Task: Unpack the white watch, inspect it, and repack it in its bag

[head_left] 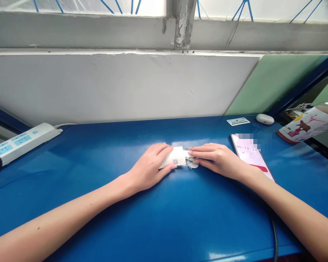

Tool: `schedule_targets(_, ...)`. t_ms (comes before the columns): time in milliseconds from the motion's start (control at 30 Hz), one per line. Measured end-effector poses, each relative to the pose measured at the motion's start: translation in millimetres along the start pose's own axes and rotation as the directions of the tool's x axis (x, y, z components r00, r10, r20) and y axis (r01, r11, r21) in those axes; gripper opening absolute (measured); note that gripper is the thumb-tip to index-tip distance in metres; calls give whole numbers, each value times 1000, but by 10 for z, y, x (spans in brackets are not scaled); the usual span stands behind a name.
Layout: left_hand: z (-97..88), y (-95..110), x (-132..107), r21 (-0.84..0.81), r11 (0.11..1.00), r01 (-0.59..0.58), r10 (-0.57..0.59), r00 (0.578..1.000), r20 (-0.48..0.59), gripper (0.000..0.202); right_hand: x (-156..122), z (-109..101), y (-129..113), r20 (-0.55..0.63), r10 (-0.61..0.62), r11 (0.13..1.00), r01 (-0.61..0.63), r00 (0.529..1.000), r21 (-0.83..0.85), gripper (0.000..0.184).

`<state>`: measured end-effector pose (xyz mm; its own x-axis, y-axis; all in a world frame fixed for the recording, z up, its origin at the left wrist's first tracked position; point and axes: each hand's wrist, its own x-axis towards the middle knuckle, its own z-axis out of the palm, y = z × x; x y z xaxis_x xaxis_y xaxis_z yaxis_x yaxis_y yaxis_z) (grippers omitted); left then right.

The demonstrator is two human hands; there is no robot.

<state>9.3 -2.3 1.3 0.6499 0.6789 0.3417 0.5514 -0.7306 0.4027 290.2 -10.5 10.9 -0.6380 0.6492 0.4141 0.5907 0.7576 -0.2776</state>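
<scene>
Left hand [149,168] clamps the white packet [176,157] on the blue tabletop [180,218], right hand [218,158] pinching its clear end [191,164]

Bright, even daylight enters from the window [98,5] at the top, which is washed out to white. The glossy blue counter [180,218] carries soft pale reflections and faint shadows under both forearms. Straight edges bow near the corners. Part of the phone screen [250,154] is pixelated.
</scene>
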Motion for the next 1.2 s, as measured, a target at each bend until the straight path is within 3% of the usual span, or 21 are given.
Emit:
schedule_targets(167, 5, -3, 1, -8, 1000, 1, -1, 1000, 11, 47, 2, 20, -27, 54, -8, 1000, 9, 998, -20, 32)
schedule_targets(433, 31, -23, -6, 68, 997, -45, 45, 999, -3, 49, 27, -186, -60, 49, -33, 994, 38, 998, -102, 25)
schedule_targets(833, 23, -33, -9, 79, 996, -36, 37, 999, -5, 47, 14, 18, -134, 91, 4, 1000, -2, 996, -19, 32)
schedule_targets(1100, 31, -40, -1, 85, 996, -40, 40, 999, 0, 48, 12, -70, -100, 9, 24, 990, -22, 1000, -138, 26)
schedule_targets(1200, 25, -31, 0, 96, 995, -40, 40, 999, 5, 49, 4, -66, -92, 37, 35, 990, -30, 999, -140, 25)
